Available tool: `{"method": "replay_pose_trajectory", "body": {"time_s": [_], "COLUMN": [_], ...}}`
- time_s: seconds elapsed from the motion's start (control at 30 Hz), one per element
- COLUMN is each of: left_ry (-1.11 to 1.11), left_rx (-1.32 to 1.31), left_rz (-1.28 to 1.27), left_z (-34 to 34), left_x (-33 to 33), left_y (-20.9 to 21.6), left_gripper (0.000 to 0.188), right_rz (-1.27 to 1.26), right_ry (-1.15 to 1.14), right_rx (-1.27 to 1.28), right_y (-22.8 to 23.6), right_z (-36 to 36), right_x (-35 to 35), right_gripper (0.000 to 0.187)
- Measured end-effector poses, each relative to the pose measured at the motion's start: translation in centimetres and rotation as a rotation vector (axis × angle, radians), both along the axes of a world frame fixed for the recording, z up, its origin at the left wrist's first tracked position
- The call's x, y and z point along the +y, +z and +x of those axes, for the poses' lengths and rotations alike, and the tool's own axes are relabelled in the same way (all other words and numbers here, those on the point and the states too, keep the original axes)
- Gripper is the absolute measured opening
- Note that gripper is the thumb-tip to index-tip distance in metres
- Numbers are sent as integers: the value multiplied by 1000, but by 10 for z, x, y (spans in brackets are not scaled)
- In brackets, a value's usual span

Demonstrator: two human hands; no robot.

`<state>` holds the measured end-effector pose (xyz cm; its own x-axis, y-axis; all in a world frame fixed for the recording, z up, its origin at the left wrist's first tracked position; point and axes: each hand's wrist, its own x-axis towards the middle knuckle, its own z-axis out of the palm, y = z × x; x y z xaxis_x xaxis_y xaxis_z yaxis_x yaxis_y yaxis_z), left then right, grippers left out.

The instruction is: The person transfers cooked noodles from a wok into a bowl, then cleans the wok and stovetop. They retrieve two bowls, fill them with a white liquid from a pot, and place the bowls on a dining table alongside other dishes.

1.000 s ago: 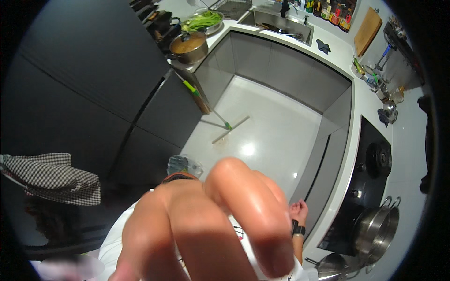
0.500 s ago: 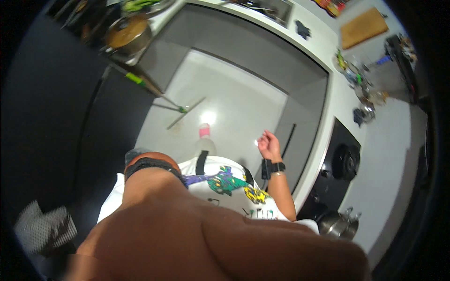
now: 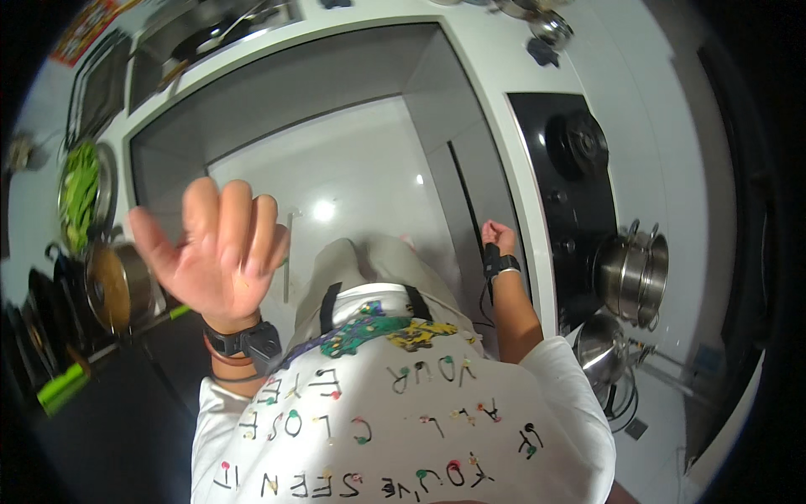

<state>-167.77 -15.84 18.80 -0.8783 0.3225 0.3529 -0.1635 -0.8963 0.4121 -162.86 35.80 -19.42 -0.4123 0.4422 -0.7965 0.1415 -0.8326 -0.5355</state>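
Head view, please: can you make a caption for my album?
Kitchen moment: the left hand raised with its palm showing, the right hand low beside the white counter with its black stove.

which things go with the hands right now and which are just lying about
With the hands (both look empty):
left hand, apparently nearest the brown-topped pot
right hand, nearest the grey cabinet front

Just lying about:
leafy greens
steel pot by the stove

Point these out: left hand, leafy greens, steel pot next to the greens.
Left hand (image 3: pixel 214 270), head view: on the palm.
Leafy greens (image 3: pixel 80 197), head view: middle of the leaves.
Steel pot (image 3: pixel 137 283), head view: outer side wall.
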Motion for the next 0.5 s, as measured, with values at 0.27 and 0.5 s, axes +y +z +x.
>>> {"method": "replay_pose_trajectory", "body": {"time_s": [0.27, 0.5], "left_ry": [22, -120], "left_rx": [-900, -1008], "left_rz": [-453, -567], "left_z": [14, -8], "left_x": [66, 100], "left_y": [-108, -135], "left_gripper": [43, 40], "right_rz": [412, 217], "right_ry": [-404, -646], "right_rx": [65, 235], "right_y": [-65, -73], "right_z": [43, 39], "right_x": [103, 93], "right_gripper": [58, 26]}}
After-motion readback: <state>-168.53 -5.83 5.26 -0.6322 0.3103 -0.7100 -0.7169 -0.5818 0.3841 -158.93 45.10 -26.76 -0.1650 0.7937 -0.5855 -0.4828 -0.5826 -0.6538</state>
